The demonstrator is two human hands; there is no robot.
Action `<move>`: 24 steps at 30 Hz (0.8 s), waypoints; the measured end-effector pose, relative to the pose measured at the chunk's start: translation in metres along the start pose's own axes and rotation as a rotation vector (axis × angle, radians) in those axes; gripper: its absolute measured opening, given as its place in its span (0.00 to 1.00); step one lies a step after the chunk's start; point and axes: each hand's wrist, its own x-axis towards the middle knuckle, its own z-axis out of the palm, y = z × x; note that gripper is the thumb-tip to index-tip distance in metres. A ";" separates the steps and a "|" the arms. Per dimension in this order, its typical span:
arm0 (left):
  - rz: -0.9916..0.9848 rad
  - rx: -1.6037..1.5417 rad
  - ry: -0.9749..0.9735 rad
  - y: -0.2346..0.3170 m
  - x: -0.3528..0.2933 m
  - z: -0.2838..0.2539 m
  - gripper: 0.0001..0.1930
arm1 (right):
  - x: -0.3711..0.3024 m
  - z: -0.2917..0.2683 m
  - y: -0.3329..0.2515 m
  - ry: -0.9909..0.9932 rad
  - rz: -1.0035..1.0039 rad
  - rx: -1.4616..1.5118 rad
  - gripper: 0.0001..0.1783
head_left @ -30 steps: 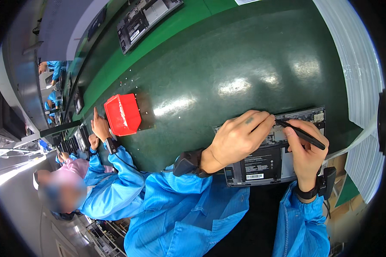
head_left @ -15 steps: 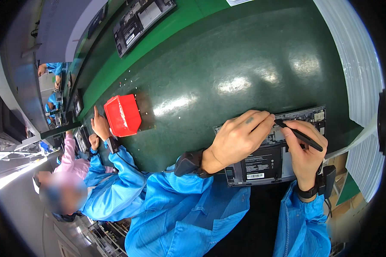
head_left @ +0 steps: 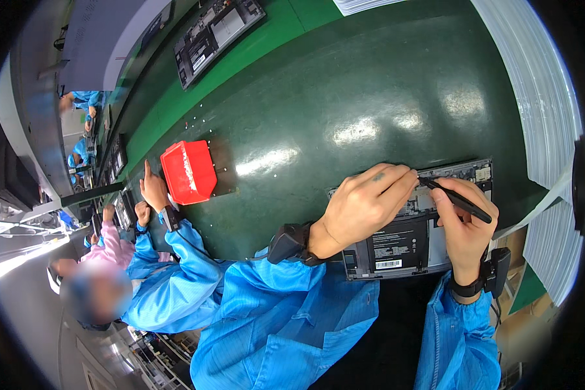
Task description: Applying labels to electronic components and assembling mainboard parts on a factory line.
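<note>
An opened laptop base [head_left: 439, 244], with its black battery [head_left: 396, 247] and circuit board exposed, lies on the green table right in front of me. My right hand [head_left: 465, 227] is closed round a black pen-shaped tool [head_left: 461, 201], whose tip points at the board near the laptop's far edge. Beside that tip, my left hand [head_left: 367, 208] reaches over the laptop's left part with fingers bent and pressed together. Whatever its fingertips may pinch is too small or hidden to make out.
A red bin [head_left: 188, 172] stands at the left, with small white bits scattered around it. A co-worker's hand [head_left: 153, 188] is beside it. Another opened laptop base [head_left: 218, 36] lies on the bright green strip [head_left: 286, 29] at the back. White stacked sheets [head_left: 533, 97] line the right.
The tool's tip has shifted very slightly at the board, close to my left fingertips. Both of my hands stay almost in place over the laptop.
</note>
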 end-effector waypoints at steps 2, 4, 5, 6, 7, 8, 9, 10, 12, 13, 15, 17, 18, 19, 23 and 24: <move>0.002 0.009 0.000 0.000 0.000 0.000 0.11 | 0.001 0.001 -0.001 0.002 0.015 0.001 0.10; 0.004 0.017 0.000 -0.001 0.000 -0.001 0.11 | 0.001 0.002 0.000 0.004 0.011 0.001 0.10; 0.003 0.021 -0.002 0.000 0.001 -0.001 0.11 | 0.000 0.002 0.000 0.007 0.007 0.001 0.09; 0.001 0.025 -0.004 0.000 0.001 -0.001 0.11 | 0.000 0.002 0.000 0.008 0.008 0.000 0.09; 0.002 0.025 -0.005 0.000 0.001 -0.001 0.11 | 0.000 0.002 0.001 0.016 0.011 0.012 0.09; 0.003 0.022 -0.003 -0.001 0.001 0.000 0.11 | 0.000 0.002 0.001 0.023 0.014 0.024 0.09; 0.005 0.020 -0.002 -0.001 0.001 0.000 0.11 | -0.001 0.001 0.002 0.024 0.014 0.023 0.09; 0.005 0.021 -0.001 -0.001 0.000 0.000 0.11 | -0.001 -0.001 0.003 0.022 0.024 0.028 0.09; -0.001 0.025 0.001 0.000 0.000 -0.002 0.11 | -0.001 -0.001 0.001 0.018 0.031 0.033 0.10; 0.001 0.023 0.000 0.000 0.000 -0.001 0.11 | -0.001 -0.001 0.001 0.017 0.026 0.033 0.10; 0.004 0.020 0.004 0.000 -0.001 0.000 0.11 | -0.001 0.000 0.000 0.018 0.022 0.032 0.10; 0.003 0.019 0.005 0.000 -0.001 0.000 0.10 | -0.001 0.001 -0.001 0.020 0.029 0.016 0.10; 0.001 0.019 0.005 0.001 -0.001 0.000 0.10 | -0.001 0.001 -0.001 0.020 0.030 0.016 0.10; 0.002 0.019 0.004 0.000 -0.001 0.000 0.10 | -0.001 0.001 -0.001 0.010 0.030 0.021 0.10; -0.001 0.027 -0.006 0.000 -0.001 0.000 0.11 | 0.003 0.003 -0.006 -0.035 0.026 0.007 0.10; -0.002 0.030 -0.011 -0.001 -0.001 -0.001 0.11 | 0.002 0.003 -0.005 -0.035 0.026 0.006 0.10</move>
